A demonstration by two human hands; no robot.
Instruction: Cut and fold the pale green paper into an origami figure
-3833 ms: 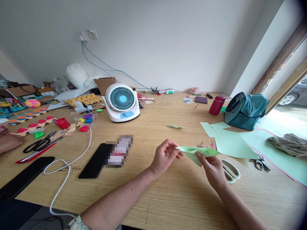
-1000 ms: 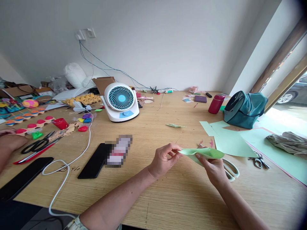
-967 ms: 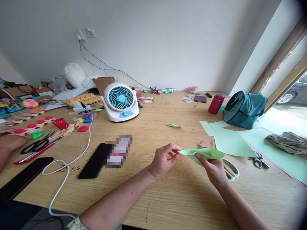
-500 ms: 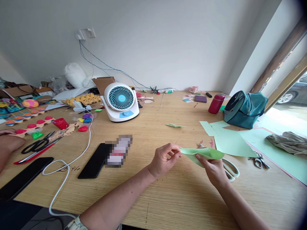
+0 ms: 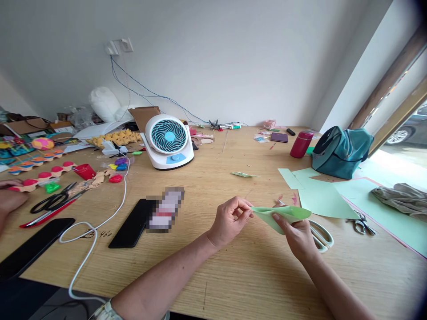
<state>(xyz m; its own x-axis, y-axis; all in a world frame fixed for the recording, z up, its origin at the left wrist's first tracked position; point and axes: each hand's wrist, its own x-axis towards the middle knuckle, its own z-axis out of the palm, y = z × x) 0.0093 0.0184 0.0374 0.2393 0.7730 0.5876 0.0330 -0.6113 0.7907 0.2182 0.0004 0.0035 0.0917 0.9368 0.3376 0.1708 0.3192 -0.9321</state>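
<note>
A folded piece of light green paper [image 5: 283, 215] is held just above the wooden table [image 5: 233, 275], between both my hands. My left hand [image 5: 228, 222] pinches its left tip with thumb and fingertips. My right hand [image 5: 298, 238] grips its right side, thumb on top of the paper. White-handled scissors [image 5: 322, 235] lie on the table right behind my right hand.
Green paper sheets [image 5: 320, 195], metal scissors [image 5: 362, 224], a teal bag [image 5: 342, 151] and a red bottle [image 5: 300, 144] lie to the right. A white fan [image 5: 168, 142], black phones [image 5: 131, 224] and a white cable [image 5: 93, 231] are left of centre. Another person's hand [image 5: 10, 198] rests among craft clutter at far left.
The green paper has bent from a flatter fold into a more curved shape between my hands. My hands have stayed in nearly the same place. The other person's hand at left shifted slightly.
</note>
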